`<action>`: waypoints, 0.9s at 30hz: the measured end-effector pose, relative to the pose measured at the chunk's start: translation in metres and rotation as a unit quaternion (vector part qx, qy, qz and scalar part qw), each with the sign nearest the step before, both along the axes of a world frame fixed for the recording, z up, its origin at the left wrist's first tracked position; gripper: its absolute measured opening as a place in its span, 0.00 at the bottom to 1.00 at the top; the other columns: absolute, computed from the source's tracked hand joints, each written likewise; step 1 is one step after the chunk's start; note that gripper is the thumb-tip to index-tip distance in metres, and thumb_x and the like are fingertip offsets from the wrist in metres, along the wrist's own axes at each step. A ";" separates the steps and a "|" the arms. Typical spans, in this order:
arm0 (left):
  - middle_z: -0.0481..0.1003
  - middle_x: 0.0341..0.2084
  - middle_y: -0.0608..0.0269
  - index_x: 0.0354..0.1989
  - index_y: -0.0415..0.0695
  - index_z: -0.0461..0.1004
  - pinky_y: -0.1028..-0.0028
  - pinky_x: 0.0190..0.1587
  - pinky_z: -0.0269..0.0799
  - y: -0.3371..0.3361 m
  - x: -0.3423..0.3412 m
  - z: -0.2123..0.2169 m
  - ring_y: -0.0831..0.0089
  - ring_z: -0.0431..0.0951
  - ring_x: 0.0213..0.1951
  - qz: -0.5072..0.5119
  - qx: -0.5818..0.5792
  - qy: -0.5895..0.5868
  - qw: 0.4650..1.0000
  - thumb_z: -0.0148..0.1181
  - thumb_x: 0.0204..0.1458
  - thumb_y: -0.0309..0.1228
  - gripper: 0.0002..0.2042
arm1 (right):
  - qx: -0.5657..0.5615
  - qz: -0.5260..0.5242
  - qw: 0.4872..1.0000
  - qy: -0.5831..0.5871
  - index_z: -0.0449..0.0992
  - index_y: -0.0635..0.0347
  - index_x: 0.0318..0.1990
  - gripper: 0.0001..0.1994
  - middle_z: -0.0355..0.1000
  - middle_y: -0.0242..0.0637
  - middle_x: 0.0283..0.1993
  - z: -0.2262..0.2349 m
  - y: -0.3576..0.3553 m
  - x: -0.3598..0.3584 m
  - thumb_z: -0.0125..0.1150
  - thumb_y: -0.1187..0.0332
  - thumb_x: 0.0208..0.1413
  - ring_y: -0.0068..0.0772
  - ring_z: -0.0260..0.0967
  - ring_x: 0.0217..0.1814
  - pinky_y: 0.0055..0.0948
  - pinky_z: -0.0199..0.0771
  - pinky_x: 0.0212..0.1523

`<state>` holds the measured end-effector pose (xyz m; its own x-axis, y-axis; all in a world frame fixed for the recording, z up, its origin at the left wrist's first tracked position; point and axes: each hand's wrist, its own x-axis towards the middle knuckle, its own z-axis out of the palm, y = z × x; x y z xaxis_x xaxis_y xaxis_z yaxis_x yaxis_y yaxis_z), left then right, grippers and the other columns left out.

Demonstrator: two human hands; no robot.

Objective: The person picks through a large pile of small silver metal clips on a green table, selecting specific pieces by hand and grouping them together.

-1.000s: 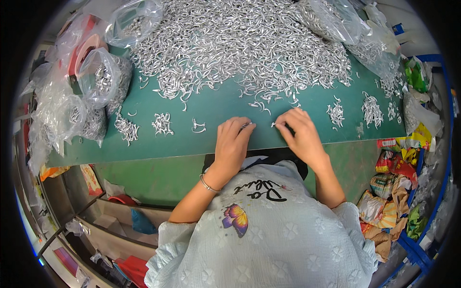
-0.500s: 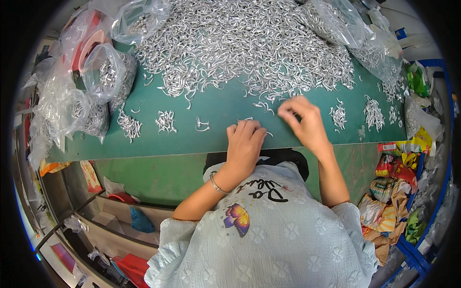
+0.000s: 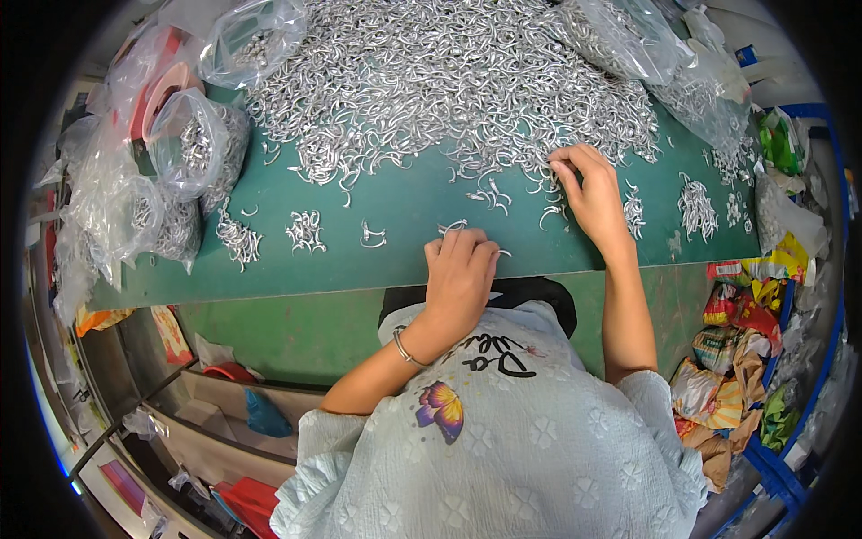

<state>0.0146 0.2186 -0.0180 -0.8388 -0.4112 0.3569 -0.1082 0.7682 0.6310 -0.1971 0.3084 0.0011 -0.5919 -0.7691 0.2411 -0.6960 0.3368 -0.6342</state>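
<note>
Overhead: a person in a pale blue top sorts small silver hooks at a green surface (image 3: 404, 202).
Left hand: the left hand (image 3: 460, 274), bracelet at the wrist, rests knuckles-up near the front edge, fingers curled down onto a few hooks (image 3: 456, 225) lying at its fingertips; whether it grips any cannot be told.
Right hand: the right hand (image 3: 590, 190) reaches farther out, fingers bent and pinched at the near edge of the pile (image 3: 431, 81).
Pile: a wide heap of hooks covers the far half of the surface.
Small lots: little clusters (image 3: 305, 231) lie in a row left of the left hand, more (image 3: 696, 202) to the right.
Bags: clear bags (image 3: 193, 144) of hooks crowd the left edge.
Right side: a blue crate (image 3: 795, 458) holds coloured wrappers.
</note>
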 end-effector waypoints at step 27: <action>0.74 0.35 0.62 0.37 0.43 0.75 0.68 0.44 0.59 -0.027 0.045 0.011 0.64 0.72 0.39 0.157 0.022 -0.019 0.987 0.64 0.47 0.19 0.09 | 0.038 -0.033 0.991 0.122 0.76 0.59 0.34 0.05 0.70 0.34 0.37 -0.002 0.002 0.031 0.64 0.75 0.50 0.39 0.65 0.42 0.36 0.60 0.43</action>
<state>0.0594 0.1913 -0.0074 -0.6801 -0.6670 0.3041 -0.3606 0.6656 0.6535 -0.1663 0.3106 -0.0007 -0.5723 -0.7518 0.3274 -0.8008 0.4267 -0.4202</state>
